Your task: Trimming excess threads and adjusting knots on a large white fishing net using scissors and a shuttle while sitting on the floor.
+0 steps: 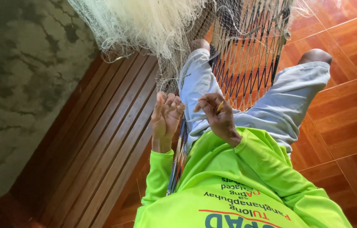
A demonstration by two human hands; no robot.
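A pale, fine-meshed fishing net (136,25) hangs down from the top of the view. My left hand (165,115) is raised at the net's lower edge, its fingers closed together on the mesh threads. Just to its right, my right hand (219,120) pinches a slim yellow netting needle (219,106) between thumb and fingers, close to the same edge of the net. Both arms are in bright green long sleeves. My knees in grey shorts (288,97) lie beyond the hands.
A seat of dark and light woven cords (246,55) stretches between my legs. Dark wooden slats (102,139) run along the left, beside a stained concrete wall (18,84). Orange-brown floor tiles (347,114) are on the right.
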